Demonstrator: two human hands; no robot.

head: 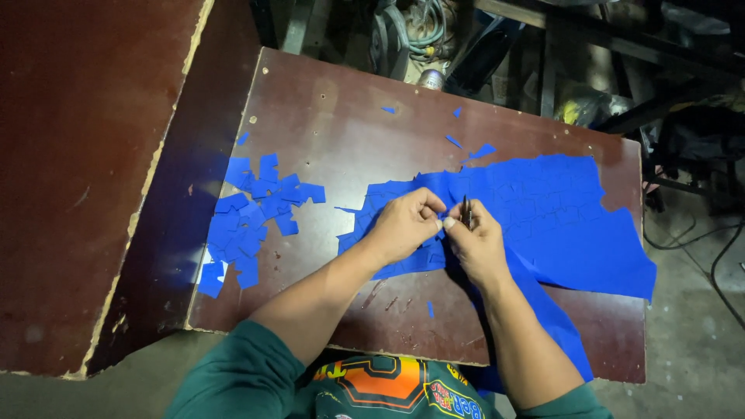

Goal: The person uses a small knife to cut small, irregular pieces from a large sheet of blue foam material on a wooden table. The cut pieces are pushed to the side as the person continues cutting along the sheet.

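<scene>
A large blue sheet [566,217], scored into many small shapes, lies across the right half of a dark brown table [341,132] and hangs over its near edge. My left hand [403,225] pinches the sheet's cut edge at the table's middle. My right hand [477,237] rests on the sheet and grips small dark scissors [466,209], blades pointing away from me, right beside my left fingertips. A pile of several cut blue pieces [252,217] lies on the table to the left of my hands.
A few blue scraps [481,150] lie near the far edge. A second brown board [77,155] stands to the left with a gap between. Cables and metal frames [419,31] crowd the floor beyond; a black cord [698,240] trails at the right.
</scene>
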